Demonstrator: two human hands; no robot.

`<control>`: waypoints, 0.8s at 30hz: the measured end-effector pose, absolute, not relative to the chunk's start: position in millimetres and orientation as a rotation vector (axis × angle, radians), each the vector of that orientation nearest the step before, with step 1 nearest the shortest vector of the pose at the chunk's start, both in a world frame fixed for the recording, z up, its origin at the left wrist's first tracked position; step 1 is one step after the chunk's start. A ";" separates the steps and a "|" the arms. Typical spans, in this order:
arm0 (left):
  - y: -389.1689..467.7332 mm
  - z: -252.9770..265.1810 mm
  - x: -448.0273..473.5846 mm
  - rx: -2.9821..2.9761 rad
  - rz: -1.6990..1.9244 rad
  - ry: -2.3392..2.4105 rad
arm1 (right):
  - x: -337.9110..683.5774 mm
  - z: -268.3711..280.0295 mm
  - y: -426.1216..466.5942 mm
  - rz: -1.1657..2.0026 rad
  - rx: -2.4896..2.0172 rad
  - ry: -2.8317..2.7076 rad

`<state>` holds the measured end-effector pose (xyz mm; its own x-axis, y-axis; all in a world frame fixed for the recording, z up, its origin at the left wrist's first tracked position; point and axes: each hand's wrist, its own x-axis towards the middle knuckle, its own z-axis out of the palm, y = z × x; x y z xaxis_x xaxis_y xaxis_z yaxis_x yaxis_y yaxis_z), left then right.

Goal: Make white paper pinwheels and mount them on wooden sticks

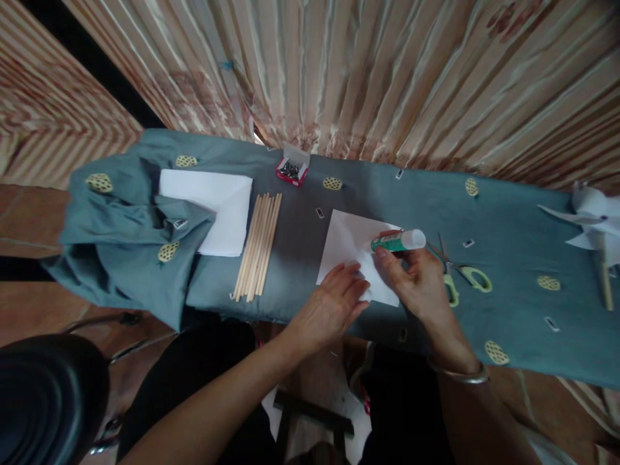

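A white square of paper [346, 236] lies on the cloth in front of me. My left hand [334, 302] rests on its near edge, fingers stretched out and bent a little over the paper. Part of the sheet is hidden under those fingers. In my right hand [420, 274] is a green and white glue stick [391, 243], gripped between thumb and fingers. Its green end points left, low over the paper; whether it touches the sheet I cannot tell. Scissors [455, 266] with yellow-green handles lie just right of my right hand, blades apart.
Several thin wooden sticks [258, 248] lie left of the paper. Beyond them is a stack of white paper [232, 219], partly under bunched cloth [121, 226]. A small red box [293, 169] of metal bits stands at the back. A white paper pinwheel [600, 223] lies far right.
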<state>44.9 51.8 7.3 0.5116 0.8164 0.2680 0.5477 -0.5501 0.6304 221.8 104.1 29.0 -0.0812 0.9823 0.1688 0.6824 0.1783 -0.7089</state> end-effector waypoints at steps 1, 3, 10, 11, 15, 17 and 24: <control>51.9 6.9 44.8 2.277 0.764 1.113 | 221.0 30.0 104.6 0.609 -1.567 -1.841; 52.2 6.4 44.6 2.269 0.774 1.107 | 219.7 31.6 105.7 0.621 -1.571 -1.853; 52.0 6.7 43.9 2.271 0.786 1.082 | 218.4 29.8 105.9 0.626 -1.591 -1.910; 52.0 6.5 44.0 2.271 0.787 1.081 | 218.2 29.6 106.0 0.612 -1.592 -1.925; 52.0 5.4 44.7 2.278 0.787 1.075 | 216.8 31.2 107.0 0.547 -1.574 -2.002; 52.1 5.4 44.9 2.271 0.775 1.079 | 216.1 32.5 107.3 0.529 -1.554 -2.036; 52.4 6.9 44.8 2.254 0.767 1.075 | 217.6 34.1 107.2 0.529 -1.559 -2.060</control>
